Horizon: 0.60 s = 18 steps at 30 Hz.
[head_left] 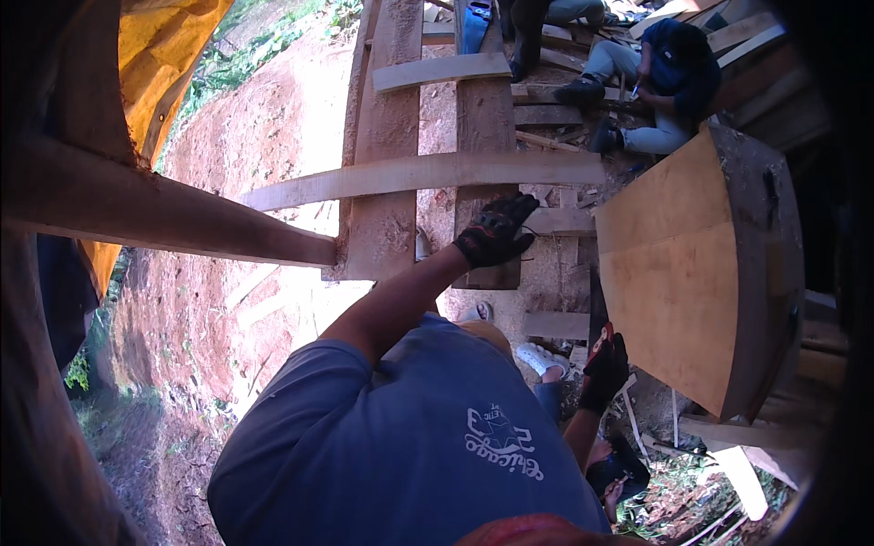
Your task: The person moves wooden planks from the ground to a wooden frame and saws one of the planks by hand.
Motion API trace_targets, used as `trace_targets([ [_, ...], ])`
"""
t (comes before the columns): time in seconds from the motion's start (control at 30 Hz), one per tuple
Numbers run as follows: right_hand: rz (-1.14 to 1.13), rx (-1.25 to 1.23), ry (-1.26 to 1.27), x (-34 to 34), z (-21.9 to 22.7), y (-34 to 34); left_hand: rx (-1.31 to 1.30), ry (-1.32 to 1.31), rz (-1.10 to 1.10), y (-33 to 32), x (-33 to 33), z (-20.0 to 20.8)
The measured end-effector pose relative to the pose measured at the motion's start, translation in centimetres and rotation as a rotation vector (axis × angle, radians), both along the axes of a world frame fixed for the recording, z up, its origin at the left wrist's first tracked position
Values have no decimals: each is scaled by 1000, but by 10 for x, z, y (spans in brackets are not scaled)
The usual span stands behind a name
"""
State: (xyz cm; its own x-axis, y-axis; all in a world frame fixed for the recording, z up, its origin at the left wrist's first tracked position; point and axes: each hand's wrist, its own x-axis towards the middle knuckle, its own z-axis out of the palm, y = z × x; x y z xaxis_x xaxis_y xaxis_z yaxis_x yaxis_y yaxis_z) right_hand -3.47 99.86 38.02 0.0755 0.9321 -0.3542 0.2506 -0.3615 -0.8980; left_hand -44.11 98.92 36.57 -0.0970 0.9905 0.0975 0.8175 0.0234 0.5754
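My left hand point(499, 227), in a black glove, reaches over the near end of a thick plank point(485, 118). Its fingers are spread and hold nothing; the fingertips lie close to a short board point(557, 221), and I cannot tell whether they touch it. Just beyond this hand, a long thin strip of wood point(437, 173) lies across two thick planks. My right hand point(604, 371), also gloved, is lower on the right, beside a large pale wooden panel point(669, 273). Its fingers point upward, apart, with a red patch showing near the tips.
A second thick plank point(387, 136) runs alongside, with a shorter strip point(442, 72) and a blue tool point(475, 27) farther off. A wooden beam point(182, 209) crosses at left. One person point(678, 77) sits at upper right; another point(619, 473) is at lower right. Scrap boards litter the ground.
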Motion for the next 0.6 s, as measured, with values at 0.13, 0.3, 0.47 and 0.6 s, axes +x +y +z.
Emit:
trace_targets([
  [0.13,138,254,-403,-14,0,2,-154,273,698,-18,-89,-12],
  [0.3,15,310,-316,-9,-24,-21,-379,242,723,8,-98,-35],
  [0.47,189,416,-450,-24,-3,-31,-59,96,-292,20,-11,-59],
  [0.6,72,214,-334,-54,38,-28,64,-5,-238,13,-2,-11],
])
